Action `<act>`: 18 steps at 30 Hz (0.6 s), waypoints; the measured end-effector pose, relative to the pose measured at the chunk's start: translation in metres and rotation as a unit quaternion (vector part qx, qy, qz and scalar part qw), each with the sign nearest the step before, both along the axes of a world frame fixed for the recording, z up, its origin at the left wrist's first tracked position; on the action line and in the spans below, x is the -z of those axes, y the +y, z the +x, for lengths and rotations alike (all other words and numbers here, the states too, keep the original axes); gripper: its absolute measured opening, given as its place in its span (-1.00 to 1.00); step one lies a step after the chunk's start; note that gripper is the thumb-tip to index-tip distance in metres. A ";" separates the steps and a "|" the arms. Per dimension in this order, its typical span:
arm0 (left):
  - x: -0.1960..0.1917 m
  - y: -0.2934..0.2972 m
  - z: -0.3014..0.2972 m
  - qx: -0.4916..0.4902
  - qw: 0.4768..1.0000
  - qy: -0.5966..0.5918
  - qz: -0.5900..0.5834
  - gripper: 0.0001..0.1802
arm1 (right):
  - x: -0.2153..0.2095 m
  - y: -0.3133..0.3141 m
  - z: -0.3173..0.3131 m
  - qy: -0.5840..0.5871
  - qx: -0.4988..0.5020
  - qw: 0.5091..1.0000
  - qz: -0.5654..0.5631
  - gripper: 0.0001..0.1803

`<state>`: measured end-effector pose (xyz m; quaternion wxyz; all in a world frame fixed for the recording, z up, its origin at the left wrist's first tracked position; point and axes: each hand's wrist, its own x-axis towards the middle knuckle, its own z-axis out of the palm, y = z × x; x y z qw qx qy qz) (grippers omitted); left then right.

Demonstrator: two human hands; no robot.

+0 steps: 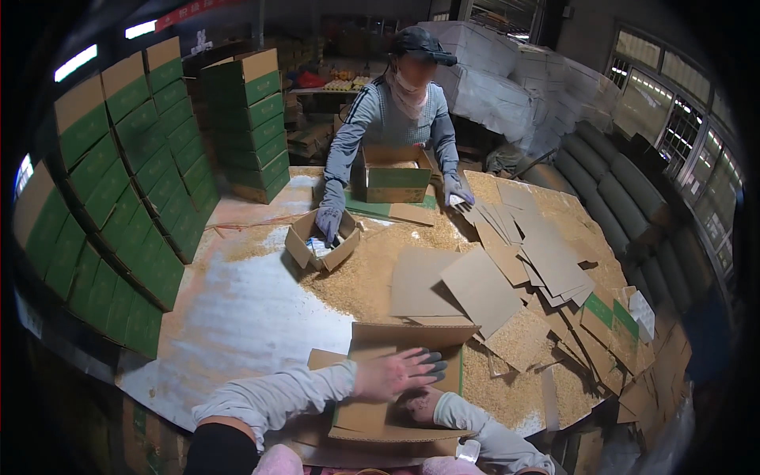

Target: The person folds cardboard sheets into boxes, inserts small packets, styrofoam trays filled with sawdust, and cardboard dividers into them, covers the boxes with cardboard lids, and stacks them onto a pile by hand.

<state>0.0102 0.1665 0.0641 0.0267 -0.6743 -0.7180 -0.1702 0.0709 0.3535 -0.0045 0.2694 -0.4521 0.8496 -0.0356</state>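
An open brown cardboard box [412, 336] stands at the near edge of the table, with its flaps spread outward. My left hand [400, 372], in a pink glove with dark fingertips, reaches over the box from the left. Its fingers are stretched out near the box's right wall, and it holds nothing. Just below it, my right hand [423, 404] is inside the box. The fingers of the right hand are mostly hidden, so I cannot make out their grip. Grey sleeves cover both my forearms.
Across the table a person [412, 103] reaches one gloved hand into a small carton [299, 247] and the other toward loose cardboard sheets [546, 245]. A green-and-brown box [397, 184] stands before them. Tall stacks of green boxes [131, 174] line the left. Grainy tan material [348, 277] covers much of the table.
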 end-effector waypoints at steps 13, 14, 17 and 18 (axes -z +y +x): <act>-0.084 -0.018 -0.044 -0.193 0.824 -0.528 0.067 -0.52 | -0.015 0.043 0.027 0.148 0.572 0.743 -0.316 0.12; -0.062 -0.034 -0.026 -0.252 0.803 -0.529 0.111 -0.45 | -0.026 0.041 0.026 0.095 0.606 0.715 -0.335 0.09; 0.017 -0.074 -0.004 -0.424 0.727 -0.464 0.276 -0.13 | -0.033 0.040 0.027 0.064 0.549 0.710 -0.436 -0.01; 0.058 -0.091 0.009 -0.393 0.621 -0.610 0.294 -0.11 | -0.026 0.039 0.028 -0.085 0.592 0.660 -0.455 -0.07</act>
